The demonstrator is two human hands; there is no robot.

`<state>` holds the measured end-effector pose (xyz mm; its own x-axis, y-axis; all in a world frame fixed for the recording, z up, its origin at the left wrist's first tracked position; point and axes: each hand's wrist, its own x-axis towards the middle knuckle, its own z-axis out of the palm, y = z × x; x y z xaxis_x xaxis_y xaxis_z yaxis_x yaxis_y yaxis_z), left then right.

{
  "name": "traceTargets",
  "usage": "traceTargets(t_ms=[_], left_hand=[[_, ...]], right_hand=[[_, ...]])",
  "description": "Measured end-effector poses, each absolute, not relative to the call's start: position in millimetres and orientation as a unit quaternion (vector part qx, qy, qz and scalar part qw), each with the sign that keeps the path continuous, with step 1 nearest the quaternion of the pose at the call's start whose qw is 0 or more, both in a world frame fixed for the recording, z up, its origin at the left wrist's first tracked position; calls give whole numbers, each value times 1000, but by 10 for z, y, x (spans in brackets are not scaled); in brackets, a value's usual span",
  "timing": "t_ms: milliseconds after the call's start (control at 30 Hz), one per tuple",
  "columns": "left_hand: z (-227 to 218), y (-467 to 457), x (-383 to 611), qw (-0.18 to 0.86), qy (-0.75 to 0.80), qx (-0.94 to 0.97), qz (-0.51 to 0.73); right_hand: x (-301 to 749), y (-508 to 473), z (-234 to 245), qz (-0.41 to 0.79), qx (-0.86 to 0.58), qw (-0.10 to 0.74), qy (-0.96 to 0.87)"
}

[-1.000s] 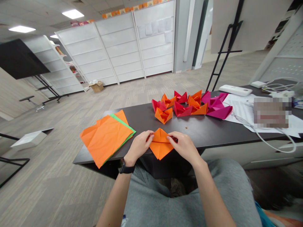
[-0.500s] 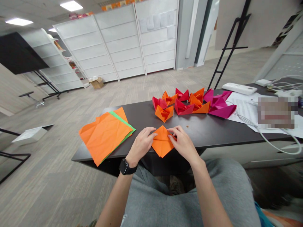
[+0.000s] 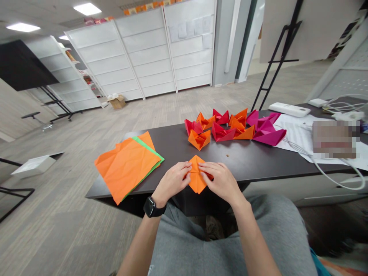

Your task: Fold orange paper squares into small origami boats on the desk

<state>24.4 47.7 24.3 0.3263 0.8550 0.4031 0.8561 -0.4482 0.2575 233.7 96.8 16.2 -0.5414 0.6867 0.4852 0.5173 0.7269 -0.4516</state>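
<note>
Centrally, at near edge of dark table (image 3: 172,143): folded orange paper (image 3: 197,180), diamond-shaped, lower tip hanging past table edge. Left hand (image 3: 172,181) closed on paper's left side, fingertips pressed to its middle fold. Right hand (image 3: 220,179) closed on paper's right side, fingertips meeting those of left hand. Black watch (image 3: 151,207) on left wrist.

Surroundings noted:
- Left of hands, well apart: stack of flat sheets (image 3: 128,166), orange on top, a green edge showing beneath, corner overhanging table. Exact sheet count not readable.
- Beyond hands, across clear table surface: cluster of folded paper boats (image 3: 230,128), about nine counted. Orange, red and magenta; nearest orange one (image 3: 199,138) set apart toward hands.
- Right of cluster: white printed papers (image 3: 293,134), print too small to read; white cable (image 3: 333,172) looping over them and past table edge.
- Far right: white remote-like device (image 3: 289,109); small white adapter (image 3: 316,102); blurred-out patch over further objects.
- Behind table: black easel stand (image 3: 276,61), white partition panels (image 3: 161,53) with pinned sheets, unreadable.
- Floor at left: cardboard box (image 3: 117,102), white flat box (image 3: 33,165).

Nothing obstructing hands or paper. Grey trousers (image 3: 224,245) below table edge. No legible brand or label anywhere.
</note>
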Motion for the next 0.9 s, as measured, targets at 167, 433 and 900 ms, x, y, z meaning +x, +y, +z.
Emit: traceTargets(t_ms=[167, 433, 900], left_hand=[[249, 467, 253, -7, -538, -807, -244], [317, 442, 277, 1, -536, -816, -217], [288, 378, 184, 33, -521, -836, -168]], right_hand=[[2323, 987, 148, 100, -374, 312, -868], [2344, 1015, 134, 123, -377, 288, -872], [2331, 1026, 129, 117, -423, 304, -846]])
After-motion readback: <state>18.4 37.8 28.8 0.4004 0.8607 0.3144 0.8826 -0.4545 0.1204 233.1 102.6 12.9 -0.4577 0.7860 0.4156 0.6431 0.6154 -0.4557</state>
